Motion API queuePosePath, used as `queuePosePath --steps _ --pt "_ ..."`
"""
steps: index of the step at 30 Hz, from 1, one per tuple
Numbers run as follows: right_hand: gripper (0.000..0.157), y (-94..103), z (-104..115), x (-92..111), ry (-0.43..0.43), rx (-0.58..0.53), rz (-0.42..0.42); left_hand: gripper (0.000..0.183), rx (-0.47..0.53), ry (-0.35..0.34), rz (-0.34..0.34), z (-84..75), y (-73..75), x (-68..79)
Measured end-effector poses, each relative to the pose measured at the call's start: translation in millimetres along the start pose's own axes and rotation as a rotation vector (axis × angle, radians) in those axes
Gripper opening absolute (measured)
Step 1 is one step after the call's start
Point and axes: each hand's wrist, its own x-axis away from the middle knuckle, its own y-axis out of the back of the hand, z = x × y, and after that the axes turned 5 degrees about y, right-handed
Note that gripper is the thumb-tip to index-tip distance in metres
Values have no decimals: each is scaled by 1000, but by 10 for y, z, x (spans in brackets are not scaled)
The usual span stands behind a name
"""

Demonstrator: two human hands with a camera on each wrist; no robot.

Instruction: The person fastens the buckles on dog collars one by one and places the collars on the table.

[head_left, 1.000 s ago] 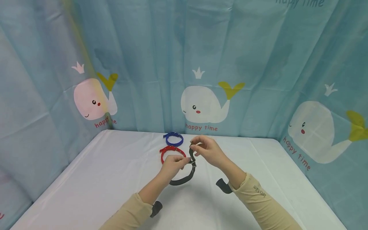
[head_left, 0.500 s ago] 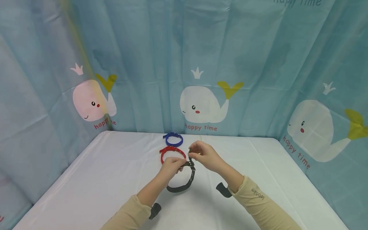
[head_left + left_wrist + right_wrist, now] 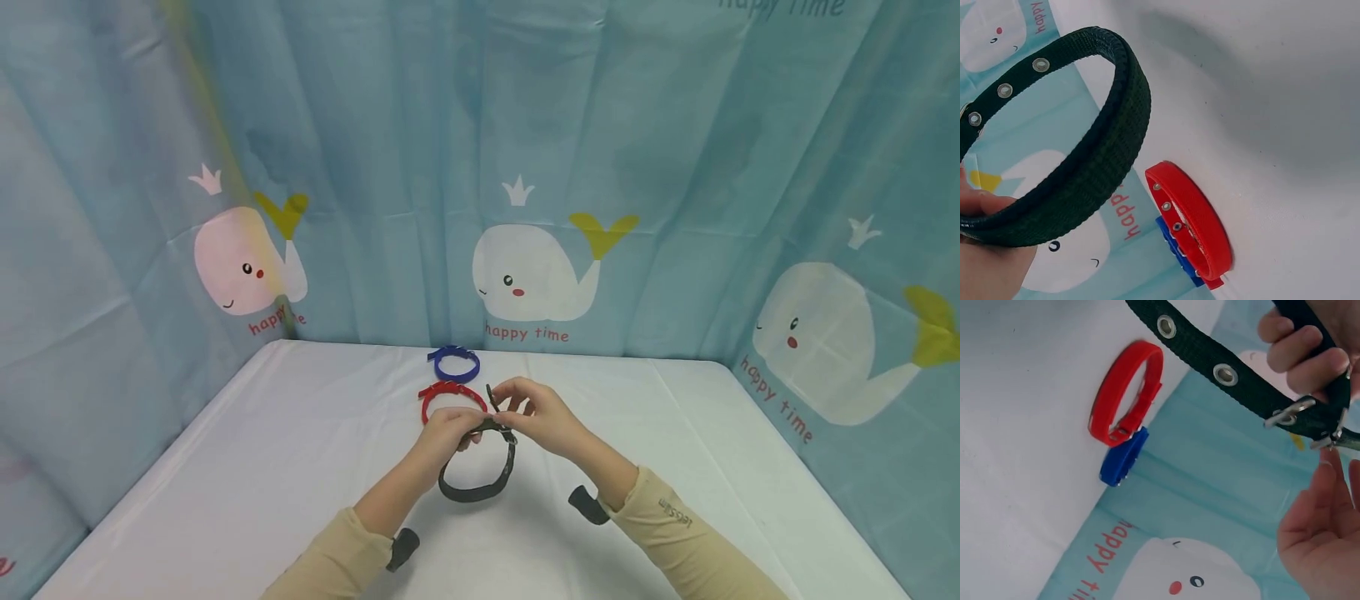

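Observation:
A dark green pet collar point(image 3: 476, 493), with metal eyelets and a buckle point(image 3: 1289, 414), hangs as a loop above the table. My left hand point(image 3: 450, 429) grips its strap beside the buckle; in the right wrist view that hand's fingers point(image 3: 1300, 347) curl over the band. My right hand point(image 3: 543, 417) pinches the strap at the buckle, thumb close under the metal. The strap's free end sticks up by the right fingers in the head view. Behind the collar lies a red collar point(image 3: 1194, 215), buckled into a ring, partly covered by my left hand in the head view.
A blue collar point(image 3: 457, 377) lies in a ring beyond the red one, near the far edge of the white-covered table point(image 3: 315, 433). A blue whale-print curtain point(image 3: 390, 250) stands round the back and sides. Dark wrist-worn pieces point(image 3: 588, 505) project from both sleeves.
Both hands stay on the green collar. My right hand has come down toward the buckle, and the free strap end now shows above its fingers. The loop hangs lower and wider.

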Motion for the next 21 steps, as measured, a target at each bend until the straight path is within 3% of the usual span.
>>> queuePosePath --steps 7,13,21 --pt "24 4 -11 21 23 6 -49 29 -47 -9 43 56 47 -9" --pt "22 34 -33 48 46 -51 -156 33 -135 5 -10 103 91 20" --pt "22 9 -60 68 123 -30 -300 28 -76 -30 -66 87 71 37"
